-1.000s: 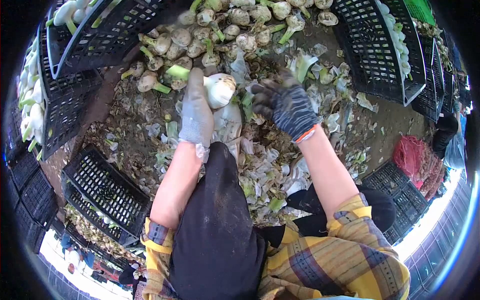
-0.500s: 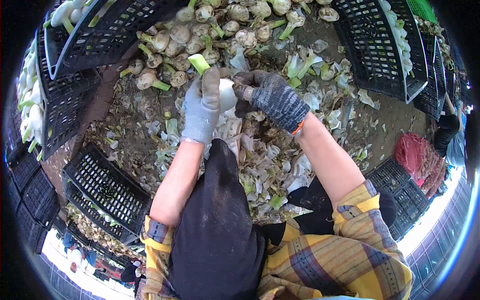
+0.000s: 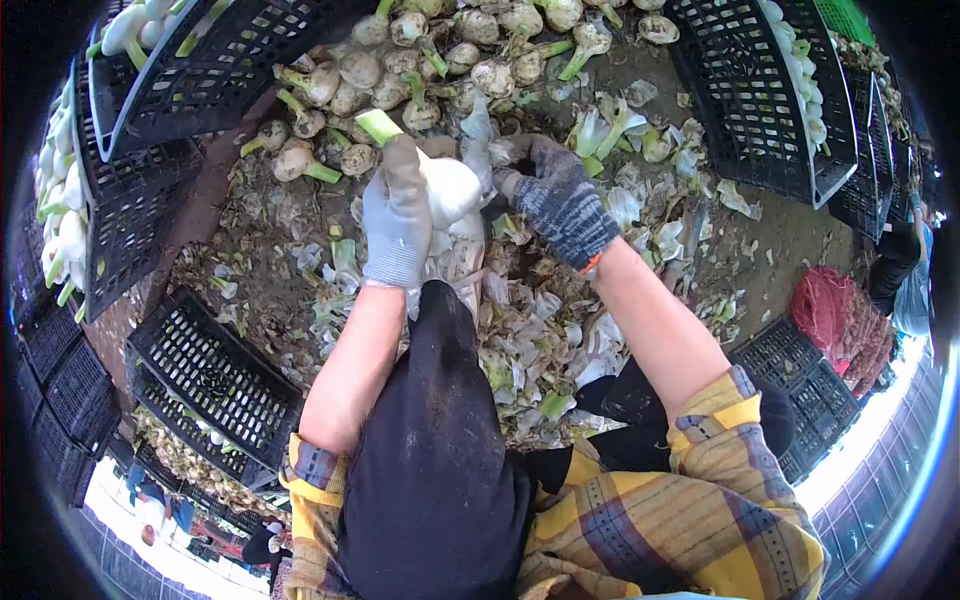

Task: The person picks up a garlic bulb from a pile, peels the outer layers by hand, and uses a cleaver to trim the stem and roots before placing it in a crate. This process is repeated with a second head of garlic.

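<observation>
My left hand (image 3: 397, 215), in a pale grey glove, is closed around a white, onion-like bulb (image 3: 452, 190). The bulb's short cut green stem (image 3: 379, 127) sticks up past my thumb. Just right of it, my right hand (image 3: 560, 195), in a dark speckled glove, has its fingers pinched together. Thin pale skin (image 3: 477, 130) lies between the bulb and these fingertips, partly blurred. Below both hands, loose peelings (image 3: 540, 320) cover the ground. Beyond them lies a pile of unpeeled, soil-stained bulbs (image 3: 360, 70) with green stems.
Black crates (image 3: 215, 60) stand at upper left, some with peeled white bulbs (image 3: 70, 230). Another black crate (image 3: 740, 90) is at upper right, and one (image 3: 215, 380) sits by my left arm. A red mesh sack (image 3: 825, 305) and other people are at the edges.
My right hand has moved away from the bulb to the right, drawing pale skin from its side. My left hand has tilted the bulb's stem leftward, and more white surface shows.
</observation>
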Demonstrator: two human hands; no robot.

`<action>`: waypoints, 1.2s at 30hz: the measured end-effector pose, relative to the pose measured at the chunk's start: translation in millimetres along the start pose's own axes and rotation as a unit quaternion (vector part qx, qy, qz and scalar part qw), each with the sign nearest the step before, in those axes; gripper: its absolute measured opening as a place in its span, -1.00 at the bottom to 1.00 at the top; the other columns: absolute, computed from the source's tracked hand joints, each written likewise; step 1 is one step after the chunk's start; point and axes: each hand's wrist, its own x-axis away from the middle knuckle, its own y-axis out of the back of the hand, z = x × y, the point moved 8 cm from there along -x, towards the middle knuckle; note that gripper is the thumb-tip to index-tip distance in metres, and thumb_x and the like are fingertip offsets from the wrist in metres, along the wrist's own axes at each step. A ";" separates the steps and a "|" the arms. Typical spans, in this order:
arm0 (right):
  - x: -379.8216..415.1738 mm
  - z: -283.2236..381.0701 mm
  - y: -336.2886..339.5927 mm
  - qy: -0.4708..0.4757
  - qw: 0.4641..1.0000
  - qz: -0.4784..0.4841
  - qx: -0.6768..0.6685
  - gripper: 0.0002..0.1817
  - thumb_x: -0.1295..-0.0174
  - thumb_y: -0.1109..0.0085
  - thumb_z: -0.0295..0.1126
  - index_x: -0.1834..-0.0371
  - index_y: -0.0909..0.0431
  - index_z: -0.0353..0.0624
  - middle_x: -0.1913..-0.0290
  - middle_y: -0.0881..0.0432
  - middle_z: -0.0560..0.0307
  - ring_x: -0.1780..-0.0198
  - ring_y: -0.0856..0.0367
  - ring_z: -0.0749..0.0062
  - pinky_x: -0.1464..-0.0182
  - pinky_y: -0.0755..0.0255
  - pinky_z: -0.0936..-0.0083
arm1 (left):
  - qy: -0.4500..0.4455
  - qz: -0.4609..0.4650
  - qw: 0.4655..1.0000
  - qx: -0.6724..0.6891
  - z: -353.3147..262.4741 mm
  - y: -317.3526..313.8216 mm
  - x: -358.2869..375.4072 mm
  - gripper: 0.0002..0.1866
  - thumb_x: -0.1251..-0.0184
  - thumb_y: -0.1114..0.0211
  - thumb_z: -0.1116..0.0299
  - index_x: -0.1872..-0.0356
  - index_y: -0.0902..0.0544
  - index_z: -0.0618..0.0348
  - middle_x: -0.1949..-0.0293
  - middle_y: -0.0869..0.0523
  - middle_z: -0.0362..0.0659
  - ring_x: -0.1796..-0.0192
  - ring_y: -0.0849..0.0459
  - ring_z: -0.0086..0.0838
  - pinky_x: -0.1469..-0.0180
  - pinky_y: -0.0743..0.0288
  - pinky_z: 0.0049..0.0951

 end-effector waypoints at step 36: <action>11.0 13.1 -37.7 -0.194 0.957 0.165 -0.142 -0.46 -0.11 -0.16 -0.03 0.02 -0.42 -0.26 0.28 -0.58 0.07 0.47 -0.63 0.47 0.47 -0.50 0.63 | 0.007 0.012 0.999 -0.046 -15.1 -9.1 5.9 -0.45 -0.29 -0.05 -0.09 0.10 -0.54 0.30 0.28 -0.60 -0.12 0.33 -0.58 -0.54 0.28 -0.51 -0.55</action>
